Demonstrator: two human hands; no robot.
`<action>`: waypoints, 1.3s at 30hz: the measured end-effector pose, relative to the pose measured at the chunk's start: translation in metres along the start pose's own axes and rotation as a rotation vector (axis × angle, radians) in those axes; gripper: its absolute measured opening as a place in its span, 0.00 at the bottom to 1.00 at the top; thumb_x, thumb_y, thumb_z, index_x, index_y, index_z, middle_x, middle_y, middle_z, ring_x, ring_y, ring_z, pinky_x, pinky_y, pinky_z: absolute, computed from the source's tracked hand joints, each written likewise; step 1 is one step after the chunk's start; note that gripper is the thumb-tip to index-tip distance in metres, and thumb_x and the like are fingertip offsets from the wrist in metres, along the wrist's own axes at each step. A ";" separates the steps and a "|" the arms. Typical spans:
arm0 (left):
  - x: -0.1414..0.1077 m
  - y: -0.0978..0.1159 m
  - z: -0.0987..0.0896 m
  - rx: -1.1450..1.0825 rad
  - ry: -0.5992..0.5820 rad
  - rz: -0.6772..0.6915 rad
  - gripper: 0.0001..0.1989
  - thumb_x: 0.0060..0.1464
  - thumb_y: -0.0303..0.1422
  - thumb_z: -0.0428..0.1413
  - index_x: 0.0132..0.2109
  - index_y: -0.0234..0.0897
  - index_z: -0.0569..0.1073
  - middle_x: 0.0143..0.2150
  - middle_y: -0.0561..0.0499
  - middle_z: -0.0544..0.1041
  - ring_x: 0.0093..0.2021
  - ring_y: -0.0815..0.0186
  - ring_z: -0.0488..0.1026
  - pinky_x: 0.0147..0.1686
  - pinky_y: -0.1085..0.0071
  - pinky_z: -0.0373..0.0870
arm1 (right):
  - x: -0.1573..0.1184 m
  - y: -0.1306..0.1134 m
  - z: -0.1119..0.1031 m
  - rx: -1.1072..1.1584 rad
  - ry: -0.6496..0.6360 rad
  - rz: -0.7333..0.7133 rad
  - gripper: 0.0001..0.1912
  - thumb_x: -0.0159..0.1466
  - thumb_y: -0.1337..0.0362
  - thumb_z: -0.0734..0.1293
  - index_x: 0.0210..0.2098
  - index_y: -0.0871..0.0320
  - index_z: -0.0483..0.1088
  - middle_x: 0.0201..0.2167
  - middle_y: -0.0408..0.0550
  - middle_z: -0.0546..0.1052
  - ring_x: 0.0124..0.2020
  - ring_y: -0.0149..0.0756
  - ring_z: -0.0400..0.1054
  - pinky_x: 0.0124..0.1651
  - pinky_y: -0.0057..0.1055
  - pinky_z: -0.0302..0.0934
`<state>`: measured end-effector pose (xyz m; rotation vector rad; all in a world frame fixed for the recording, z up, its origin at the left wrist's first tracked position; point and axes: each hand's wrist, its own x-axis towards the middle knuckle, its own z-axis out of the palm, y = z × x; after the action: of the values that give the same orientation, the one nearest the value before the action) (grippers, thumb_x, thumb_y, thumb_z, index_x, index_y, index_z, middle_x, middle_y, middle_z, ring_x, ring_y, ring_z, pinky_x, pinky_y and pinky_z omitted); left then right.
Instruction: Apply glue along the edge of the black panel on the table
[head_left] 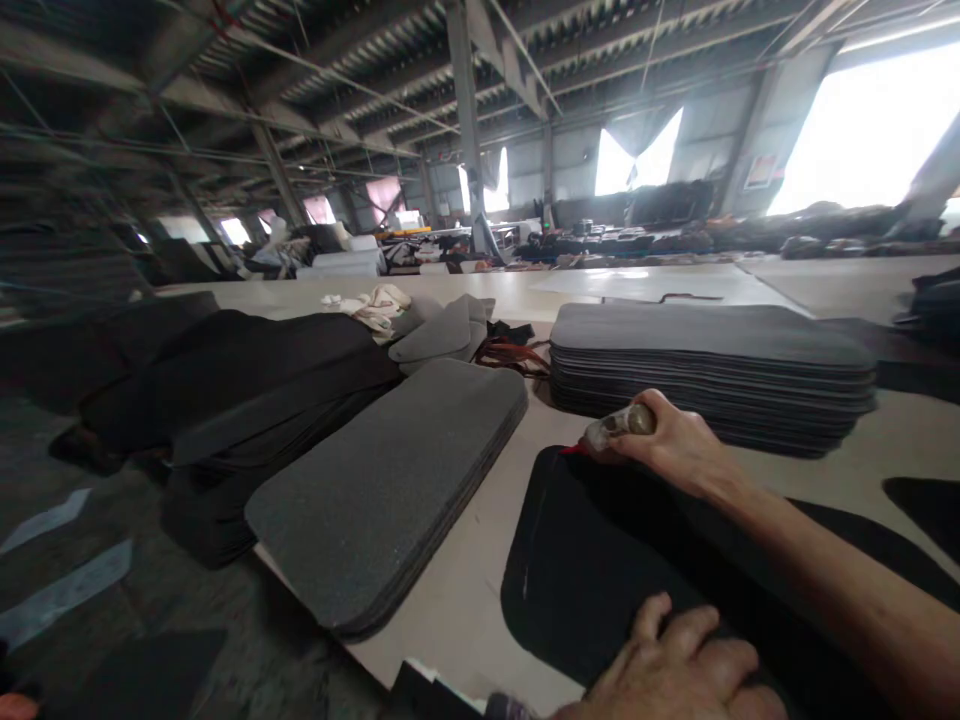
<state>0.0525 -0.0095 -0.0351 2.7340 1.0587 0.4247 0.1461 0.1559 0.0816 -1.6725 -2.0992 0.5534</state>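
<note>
Left hand (679,665): nearest, fingers parted and slightly bent, resting on the black panel. Dark cloth heap (247,380): far left, draped. Grey stack (390,490): flat, rounded corners, speckled top, thin layers, on the table (457,570). Black panel (570,570): flat on the table, matte, round-cornered, faint pale line near its left edge. Tool (619,428): whitish, scuffed, brownish butt, red tip at the panel's far edge. Right hand (667,440): closed around the tool. Taller stack (705,370): grey-topped, dark-layered, behind the right hand.

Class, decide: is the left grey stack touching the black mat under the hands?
Apart: the head view shows a strip of pale tabletop between the grey stack and black mat.
</note>
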 end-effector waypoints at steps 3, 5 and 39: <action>0.003 -0.003 0.010 0.000 0.008 -0.017 0.20 0.74 0.43 0.39 0.52 0.40 0.72 0.63 0.51 0.73 0.68 0.50 0.64 0.65 0.41 0.67 | 0.000 0.001 -0.005 0.017 -0.018 -0.012 0.23 0.59 0.48 0.67 0.47 0.55 0.66 0.34 0.44 0.74 0.33 0.33 0.67 0.34 0.27 0.54; 0.004 -0.006 0.023 0.030 0.054 -0.029 0.18 0.73 0.42 0.41 0.52 0.41 0.73 0.62 0.51 0.74 0.66 0.50 0.67 0.63 0.41 0.70 | -0.001 0.003 -0.011 0.006 -0.026 -0.016 0.23 0.58 0.49 0.67 0.48 0.54 0.66 0.35 0.44 0.74 0.33 0.33 0.67 0.34 0.27 0.54; 0.001 -0.020 0.033 0.131 0.161 0.009 0.08 0.66 0.39 0.56 0.50 0.45 0.72 0.58 0.55 0.77 0.60 0.51 0.74 0.56 0.42 0.75 | -0.018 0.025 -0.019 0.123 0.040 0.009 0.21 0.57 0.53 0.70 0.46 0.54 0.65 0.33 0.39 0.74 0.30 0.29 0.66 0.30 0.25 0.53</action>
<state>0.0512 0.0038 -0.0710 2.8604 1.1511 0.6071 0.1806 0.1444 0.0828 -1.6119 -1.9883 0.6335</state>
